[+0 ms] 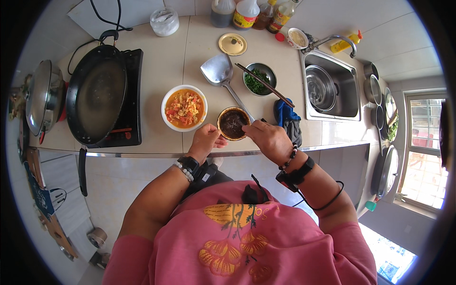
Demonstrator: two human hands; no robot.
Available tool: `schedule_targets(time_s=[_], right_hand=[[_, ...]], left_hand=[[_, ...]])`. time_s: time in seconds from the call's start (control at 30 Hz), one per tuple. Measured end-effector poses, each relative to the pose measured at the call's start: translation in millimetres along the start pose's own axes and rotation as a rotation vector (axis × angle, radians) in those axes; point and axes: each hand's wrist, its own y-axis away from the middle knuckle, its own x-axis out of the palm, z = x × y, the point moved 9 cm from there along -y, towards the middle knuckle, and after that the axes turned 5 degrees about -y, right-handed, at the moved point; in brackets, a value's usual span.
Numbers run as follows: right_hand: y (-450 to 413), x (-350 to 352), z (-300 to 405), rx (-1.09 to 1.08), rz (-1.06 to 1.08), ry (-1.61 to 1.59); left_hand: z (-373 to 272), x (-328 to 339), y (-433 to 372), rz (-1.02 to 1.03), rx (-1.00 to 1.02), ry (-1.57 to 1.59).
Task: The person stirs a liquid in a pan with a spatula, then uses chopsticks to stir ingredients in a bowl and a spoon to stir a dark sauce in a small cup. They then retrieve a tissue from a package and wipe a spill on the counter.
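Note:
My left hand (pixel 206 140) holds a small round cup (pixel 219 132) with a yellowish rim, its thumb at the left side and its fingers below. Thick dark brown sauce (pixel 233 123) fills the cup. My right hand (pixel 269 137) is bent over the cup's right rim, fingertips pinched together. A short dark end shows behind its knuckles; what the fingers pinch is hidden. Left of the cup stands a white bowl (pixel 164 113) of tomato and egg. Beyond the cup lies a metal wok spatula (pixel 217 69), its handle running towards my right hand.
A black wok (pixel 96 92) rests on an induction cooker (pixel 133 82) at left. Chopsticks (pixel 265 85) lie across a steel bowl (pixel 272 71) of chopped greens. Blue-and-grey gloves (pixel 288 119) lie near the counter's edge. The sink (pixel 347 85) holds a steel pot (pixel 317 87).

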Motion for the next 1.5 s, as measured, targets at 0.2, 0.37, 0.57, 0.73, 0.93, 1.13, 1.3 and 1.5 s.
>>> schedule_targets(time_s=[0.2,0.37,0.57,0.73,0.93,1.13,1.3,1.5], right_hand=[[0,13,-18,0.141,-0.066,0.071],[9,29,-20,0.192,-0.022,-0.002],[6,8,-20,0.2,-0.127,-0.01],[3,22,-19,0.156,-0.049,-0.017],[-2,5,-13,0.103,-0.05,-0.012],[9,4,-28,0.256,-0.047,-0.011],[15,-23,-15,0.325,-0.086,-0.158],[23,7,-2,0.156,-0.006,-0.051]], left_hand=[[3,1,-4,-0.003,0.015,0.046],[4,-1,-6,-0.011,0.027,0.056],[4,-2,-6,-0.015,0.02,0.028],[4,-1,-7,-0.009,0.02,0.032],[3,-2,-5,-0.035,0.028,0.042],[4,0,-5,-0.036,0.032,0.075],[3,-2,-4,-0.039,0.045,0.059],[4,-1,-7,-0.022,0.042,0.039]])
